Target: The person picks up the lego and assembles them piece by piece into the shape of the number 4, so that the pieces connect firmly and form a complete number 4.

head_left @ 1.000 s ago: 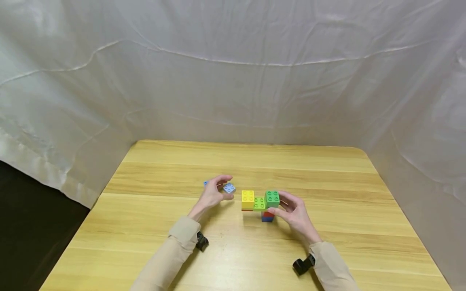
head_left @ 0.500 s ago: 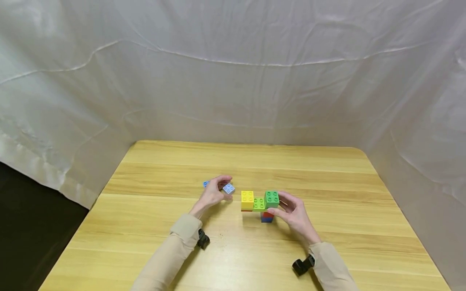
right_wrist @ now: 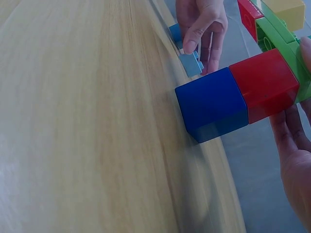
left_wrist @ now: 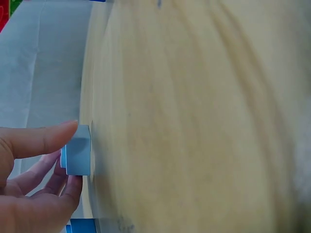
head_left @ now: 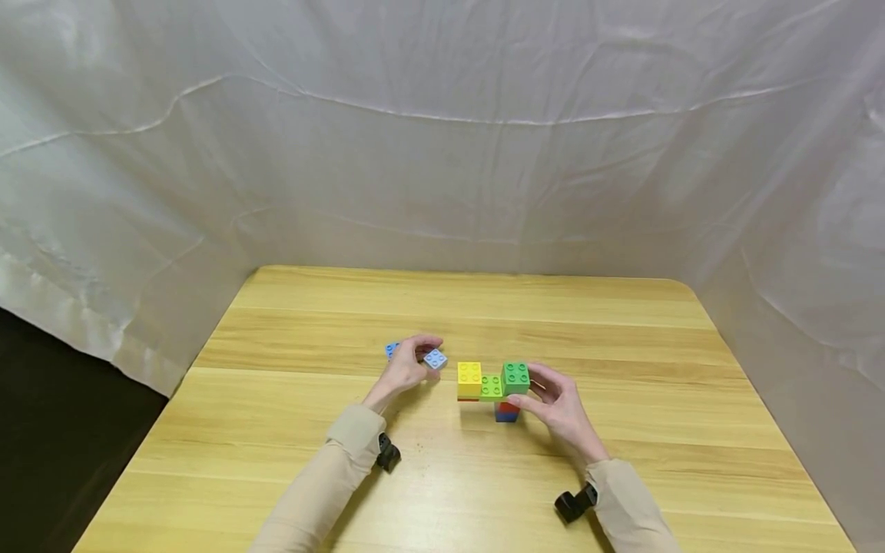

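My left hand (head_left: 406,370) pinches a light blue toy building brick (head_left: 435,359) between thumb and fingers, low over the table; the left wrist view shows the thumb on one side of this brick (left_wrist: 78,150) and fingers on the other. My right hand (head_left: 563,403) grips a stack of joined bricks by its green brick (head_left: 515,378). A yellow brick (head_left: 469,378) sits at the stack's left end, on a lime green piece (head_left: 492,387). Beneath the right end are a red brick (right_wrist: 265,85) and a dark blue brick (right_wrist: 214,104). Whether the stack touches the table, I cannot tell.
Another blue brick (head_left: 392,350) lies on the wooden table (head_left: 311,484), partly hidden behind my left hand. A light grey cloth (head_left: 456,169) hangs round the table's back and sides. Each wrist carries a small black camera.
My left hand has shifted very slightly, and the blue brick behind it shows a little more. The right hand and the stack have stayed nearly still.
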### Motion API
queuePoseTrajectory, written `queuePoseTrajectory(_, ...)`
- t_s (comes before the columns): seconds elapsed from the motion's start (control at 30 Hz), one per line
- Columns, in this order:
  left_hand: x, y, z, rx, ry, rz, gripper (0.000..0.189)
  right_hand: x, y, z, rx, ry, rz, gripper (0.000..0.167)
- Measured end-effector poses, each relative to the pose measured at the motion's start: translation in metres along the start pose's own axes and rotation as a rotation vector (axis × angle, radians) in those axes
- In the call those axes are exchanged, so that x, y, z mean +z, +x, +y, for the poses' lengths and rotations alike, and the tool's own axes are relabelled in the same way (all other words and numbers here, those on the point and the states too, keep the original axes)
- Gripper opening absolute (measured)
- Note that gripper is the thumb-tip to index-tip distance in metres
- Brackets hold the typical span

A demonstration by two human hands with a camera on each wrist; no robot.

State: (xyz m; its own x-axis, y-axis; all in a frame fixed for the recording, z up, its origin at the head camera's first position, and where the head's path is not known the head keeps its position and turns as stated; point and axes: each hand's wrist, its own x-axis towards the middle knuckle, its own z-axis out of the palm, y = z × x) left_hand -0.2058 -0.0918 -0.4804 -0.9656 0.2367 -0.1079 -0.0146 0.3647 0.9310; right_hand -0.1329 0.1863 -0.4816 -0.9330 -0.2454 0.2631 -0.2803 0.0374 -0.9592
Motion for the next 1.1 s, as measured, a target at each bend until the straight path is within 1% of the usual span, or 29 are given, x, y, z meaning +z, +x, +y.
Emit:
queuePoseTrajectory(0.3,0.0,0.0,-0.001,-0.021,0.017,-0.006,0.06,0.0,0.0,0.0,0.026,-0.003,0.007,0.051)
queuePoseTrajectory(0.43,0.0,0.001,-0.002,-0.028,0.041,-0.004,0.054,0.0,0.0,0.001,0.024,0.002,0.01,0.051)
queuePoseTrajectory(0.63,0.0,0.001,-0.002,0.003,0.118,0.007,0.045,0.0,0.0,0.001,-0.008,0.019,0.008,0.051)
queuePoseTrajectory(0.7,0.0,0.001,-0.002,0.004,0.122,0.005,0.044,0.0,0.0,0.001,-0.009,0.022,0.007,0.051)
queuePoseTrajectory(0.77,0.0,-0.001,-0.002,-0.003,0.103,0.001,0.043,0.0,0.0,0.0,-0.005,0.022,0.005,0.051)
queuePoseTrajectory(0.9,-0.003,-0.003,0.0,-0.017,0.012,-0.002,0.045,0.001,0.0,-0.001,0.001,0.021,0.006,0.052)
queuePoseTrajectory(1.0,-0.006,-0.006,0.005,0.002,-0.048,-0.001,0.045,0.001,0.0,-0.002,0.005,0.028,0.011,0.052)
queuePoseTrajectory(1.1,-0.01,-0.011,0.012,0.03,-0.089,0.006,0.045,0.001,0.0,-0.002,0.012,0.036,0.015,0.053)
